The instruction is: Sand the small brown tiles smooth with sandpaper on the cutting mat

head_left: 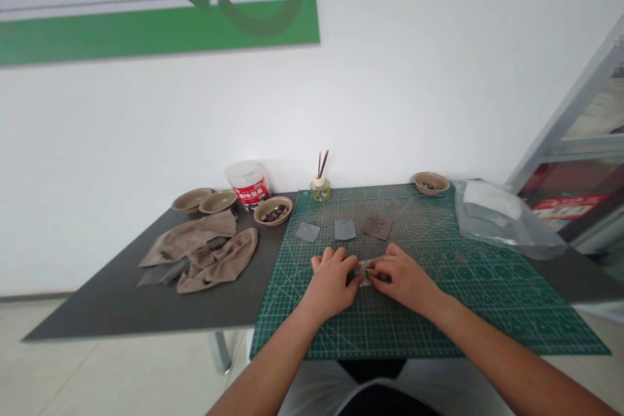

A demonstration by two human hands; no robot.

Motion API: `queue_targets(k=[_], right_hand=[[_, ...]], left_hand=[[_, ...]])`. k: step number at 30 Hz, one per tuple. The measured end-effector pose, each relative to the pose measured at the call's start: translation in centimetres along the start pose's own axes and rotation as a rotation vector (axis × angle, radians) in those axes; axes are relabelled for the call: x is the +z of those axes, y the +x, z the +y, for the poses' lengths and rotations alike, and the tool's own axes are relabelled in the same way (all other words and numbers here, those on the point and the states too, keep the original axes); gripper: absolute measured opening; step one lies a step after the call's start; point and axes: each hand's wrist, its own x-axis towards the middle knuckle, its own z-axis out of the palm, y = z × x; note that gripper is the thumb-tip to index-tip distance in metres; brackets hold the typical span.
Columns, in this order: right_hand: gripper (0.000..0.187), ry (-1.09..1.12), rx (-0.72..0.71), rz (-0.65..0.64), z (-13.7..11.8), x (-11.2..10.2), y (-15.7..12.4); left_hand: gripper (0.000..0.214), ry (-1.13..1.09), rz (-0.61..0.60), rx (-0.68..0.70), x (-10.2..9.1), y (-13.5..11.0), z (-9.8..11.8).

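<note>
A small greyish piece, which looks like fabric, lies on the green cutting mat between my hands. My left hand pinches its left edge between thumb and index finger. On the right edge, the fingers of my right hand are pinched too; they partly cover the piece. Just beyond my hands lie a pale grey square, a second grey square and a brown square with a dark curly mark drawn on it.
Left of the mat, brown cloth lies crumpled on the dark table. A bowl of dark pebble-like pieces, a white tub, a reed diffuser and another bowl stand behind. A clear plastic bag lies at right.
</note>
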Motion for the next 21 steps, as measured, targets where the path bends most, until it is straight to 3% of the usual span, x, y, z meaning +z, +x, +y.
queue_targets(k=[21], right_hand=[[0.011, -0.010, 0.039, 0.027, 0.79, -0.43, -0.01]], left_hand=[[0.016, 0.002, 0.002, 0.009, 0.10, 0.11, -0.15]])
